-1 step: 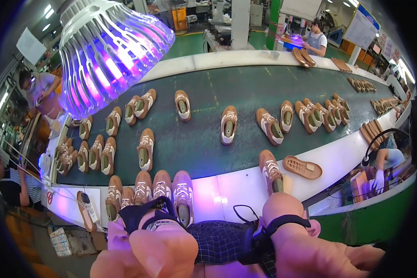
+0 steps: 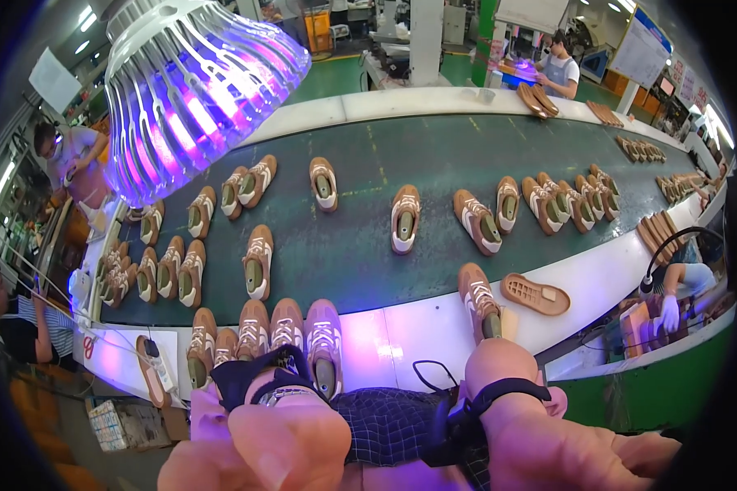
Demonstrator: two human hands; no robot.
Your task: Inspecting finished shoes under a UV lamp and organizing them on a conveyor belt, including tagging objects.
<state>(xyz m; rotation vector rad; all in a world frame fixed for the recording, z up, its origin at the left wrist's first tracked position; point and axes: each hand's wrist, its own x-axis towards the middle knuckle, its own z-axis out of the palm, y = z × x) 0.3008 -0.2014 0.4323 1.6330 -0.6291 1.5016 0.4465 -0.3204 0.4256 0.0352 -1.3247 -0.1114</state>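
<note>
Surface: dark green conveyor belt (image 2: 434, 164) carrying tan shoes, unchanged from before.
Right hand (image 2: 508, 368): fist-like, touching shoe (image 2: 477, 296) at white edge.
Left hand (image 2: 291, 417): grip unclear, beside shoe row (image 2: 291, 327).

1. The left hand (image 2: 291, 434) is sitting so close to the lens that its fingers are not showing; whether it is gripping anything cannot be told.
2. The right hand (image 2: 540, 442) is running out past the lower edge, its fingers hiding below the wrist strap (image 2: 499, 394).
3. The checked cloth (image 2: 389, 425) between the wrists is covering whatever is lying under it.
4. The shoe (image 2: 479, 299) at the conveyor's near edge is being partly hidden by the right wrist.
5. The purple lamp (image 2: 192, 90) is blocking the conveyor's far left corner.
6. The shoes (image 2: 680, 186) at the conveyor's far right end are shrinking into a blur.
</note>
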